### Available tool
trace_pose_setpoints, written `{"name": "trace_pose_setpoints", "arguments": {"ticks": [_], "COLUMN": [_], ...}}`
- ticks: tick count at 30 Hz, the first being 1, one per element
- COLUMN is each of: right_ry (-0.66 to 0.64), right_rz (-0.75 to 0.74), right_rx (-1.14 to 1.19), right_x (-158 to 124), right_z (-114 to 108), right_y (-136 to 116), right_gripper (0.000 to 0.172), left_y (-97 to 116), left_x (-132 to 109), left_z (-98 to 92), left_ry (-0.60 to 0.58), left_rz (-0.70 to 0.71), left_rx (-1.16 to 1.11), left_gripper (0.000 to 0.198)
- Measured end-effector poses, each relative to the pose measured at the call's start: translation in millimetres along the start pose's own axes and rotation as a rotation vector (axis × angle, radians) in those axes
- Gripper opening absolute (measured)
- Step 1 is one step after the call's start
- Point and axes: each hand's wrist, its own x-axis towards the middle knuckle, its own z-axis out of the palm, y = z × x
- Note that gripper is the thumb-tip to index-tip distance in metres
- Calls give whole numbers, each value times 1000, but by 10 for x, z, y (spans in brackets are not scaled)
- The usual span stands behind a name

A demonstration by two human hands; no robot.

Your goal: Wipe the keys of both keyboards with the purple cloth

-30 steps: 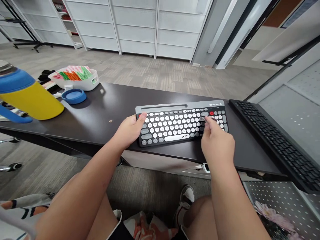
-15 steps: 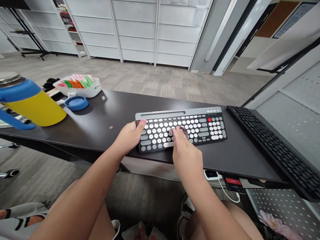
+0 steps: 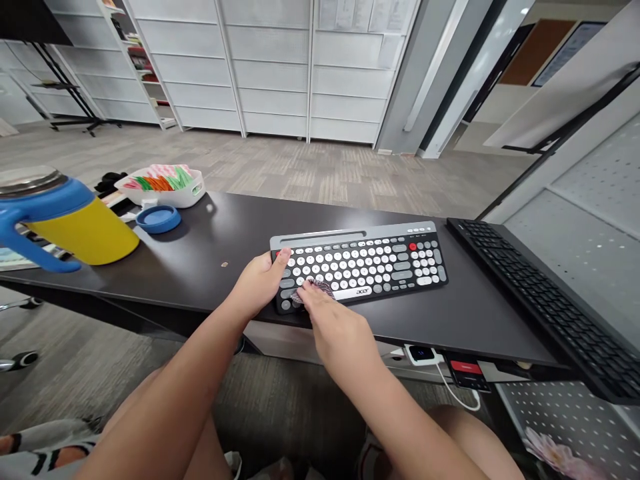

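Surface [image 3: 240,220] offered room behind the white-keyed Acer keyboard [image 3: 355,268]; my left fingers [image 3: 281,257] gripped its edge, right fingers [image 3: 311,294] a cloth [image 3: 327,287].

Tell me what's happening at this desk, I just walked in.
A person's left hand holds the left end of a grey-and-black keyboard lying on a dark desk. The right hand has its fingers on what looks like a crumpled, patterned cloth, over the keyboard's lower left part. An all-black keyboard lies to the right; a yellow-and-blue mug is at the left.
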Motion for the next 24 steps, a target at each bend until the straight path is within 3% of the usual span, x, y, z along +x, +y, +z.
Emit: {"name": "trace_pose_setpoints", "arguments": {"ticks": [3, 5, 9, 12, 15, 18, 24], "right_ry": [-71, 21, 387, 468, 414, 279, 163], "right_rz": [256, 444, 697, 789, 828, 859, 788], "right_rx": [270, 302, -8, -294, -425, -451, -487], "right_x": [82, 107, 53, 7, 21, 63, 120], "right_z": [-333, -581, -998, -1189, -1235, -1147, -876], "right_y": [168, 362, 903, 1292, 1544, 1618, 1347], "right_gripper": [37, 34, 36, 39, 43, 45, 49], "left_y": [-10, -19, -30, -26, -26, -35, -27], "left_x": [-5, -6, -1, 7, 15, 18, 7], "left_z": [2, 7, 17, 22, 21, 13, 3], "left_ry": [4, 2, -3, 3, 2, 5, -17], "left_rz": [-3, -8, -27, -31, -29, -34, -36], "left_rx": [-7, -26, -63, -72, -69, -54, -61], "left_gripper": [57, 56, 56, 59, 59, 60, 56]}}
